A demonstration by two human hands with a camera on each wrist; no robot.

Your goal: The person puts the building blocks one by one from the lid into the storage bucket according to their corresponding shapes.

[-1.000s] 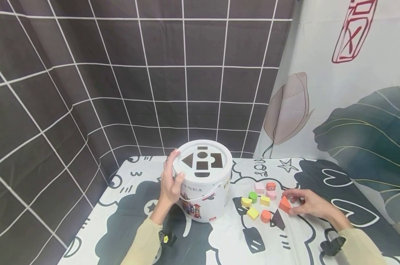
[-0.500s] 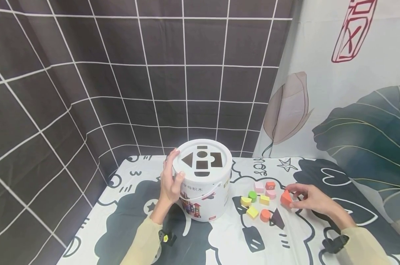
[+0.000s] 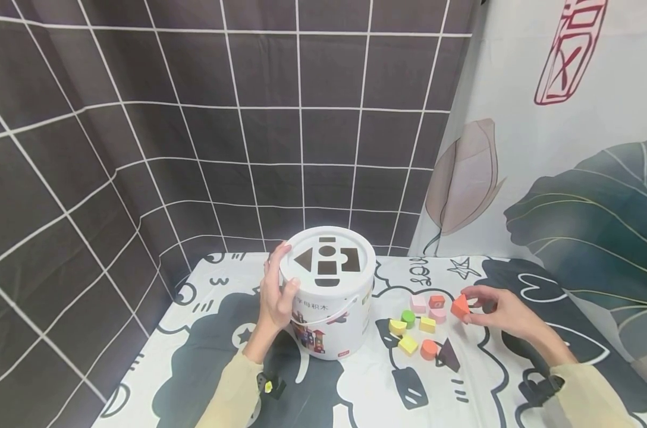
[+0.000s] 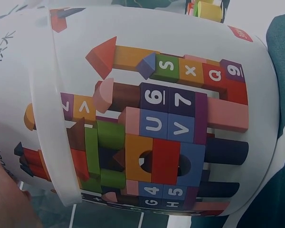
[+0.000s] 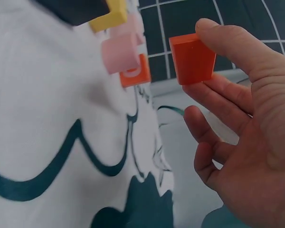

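Patterned cloth (image 3: 366, 380), bucket lid (image 3: 338, 258) only in head view

Head view facing forward and down, wrist views close, head and left wrist sharing bucket (image 3: 331, 300)

"What does the white bucket (image 3: 329, 297) say?"

"字母积木, in dark characters. The printed picture of blocks (image 4: 154, 128) on it carries S, X, Q, 9, 6, 7, U, V, 4, 5, G and H (all lying sideways in the left wrist view)."

"And its red label (image 4: 240, 33)?"

"Too small to read. The red block (image 3: 437, 302) on the bench (image 3: 366, 380) bears a rounded white mark, unclear too."
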